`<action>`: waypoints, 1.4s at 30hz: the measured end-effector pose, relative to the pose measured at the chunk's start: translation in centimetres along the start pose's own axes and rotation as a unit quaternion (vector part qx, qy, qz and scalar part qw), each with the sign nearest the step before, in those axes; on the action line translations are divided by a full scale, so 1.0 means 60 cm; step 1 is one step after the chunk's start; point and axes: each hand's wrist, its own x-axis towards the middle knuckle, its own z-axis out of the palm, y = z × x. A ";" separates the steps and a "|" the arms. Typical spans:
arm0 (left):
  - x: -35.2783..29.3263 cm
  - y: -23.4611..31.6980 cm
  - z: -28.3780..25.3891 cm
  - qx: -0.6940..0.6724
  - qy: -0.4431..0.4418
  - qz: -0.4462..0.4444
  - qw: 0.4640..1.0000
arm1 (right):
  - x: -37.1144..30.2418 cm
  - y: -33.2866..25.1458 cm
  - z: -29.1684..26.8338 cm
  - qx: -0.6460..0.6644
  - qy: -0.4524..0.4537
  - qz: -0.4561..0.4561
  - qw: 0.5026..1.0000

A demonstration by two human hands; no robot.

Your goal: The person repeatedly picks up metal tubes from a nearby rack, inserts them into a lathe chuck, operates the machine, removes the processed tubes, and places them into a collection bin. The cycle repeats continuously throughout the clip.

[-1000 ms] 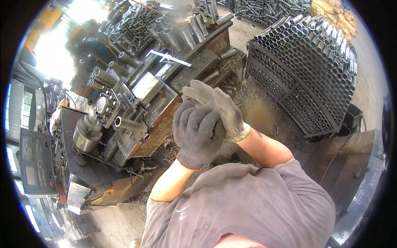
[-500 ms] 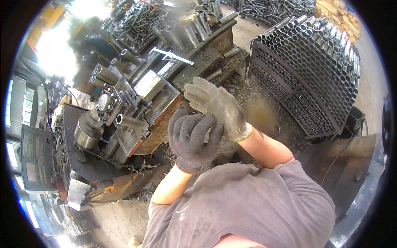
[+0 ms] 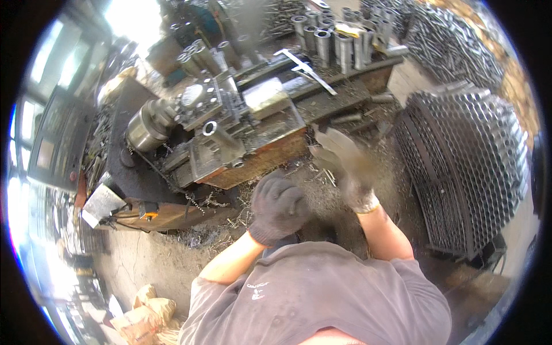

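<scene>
My left hand (image 3: 279, 204), in a dark grey knitted glove, is in front of my chest with its fingers curled in and nothing showing in them. To its right and farther out is my right hand (image 3: 347, 164), in a pale grey glove, its fingers stretched out and somewhat blurred. The two hands are apart. Nearest to them stands a lathe with a round metal chuck (image 3: 144, 127). A short steel tube (image 3: 221, 141) lies on the near side of its carriage, open end up to the left. A white caliper (image 3: 307, 72) rests on the lathe bed.
Upright steel tubes (image 3: 322, 46) crowd the bed's far end. At right, a mesh crate (image 3: 428, 167) holds stacked tubes (image 3: 483, 138). More metal parts (image 3: 454, 52) are heaped behind. Shavings (image 3: 213, 198) litter the floor below the lathe; sacks (image 3: 146, 316) lie at lower left.
My hands, which were together with the dark glove at the pale glove's wrist, have parted. The right hand has moved right. The view has turned, so the lathe appears farther right.
</scene>
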 end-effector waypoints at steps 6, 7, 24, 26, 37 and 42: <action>-0.342 -0.327 -0.125 0.019 -0.012 -0.625 0.781 | 0.045 0.051 -0.074 -0.292 0.117 0.206 0.927; -0.407 -0.386 -0.160 0.061 0.048 -0.649 0.757 | 0.058 0.063 -0.070 -0.281 0.095 0.178 0.938; -0.637 -0.646 -0.426 -0.255 0.575 -0.630 0.456 | 0.468 0.201 0.329 -0.485 -0.384 -0.007 0.785; -0.632 -0.633 -0.399 -0.362 0.601 -0.581 0.412 | 0.551 0.263 0.386 -0.515 -0.424 -0.063 0.742; -0.537 -0.537 -0.127 -0.375 0.286 -0.677 0.566 | 0.792 0.655 0.462 -0.678 -0.513 0.203 0.485; -0.563 -0.513 -0.149 -0.344 0.310 -0.745 0.481 | 0.834 0.508 0.435 -0.315 -0.187 0.360 0.858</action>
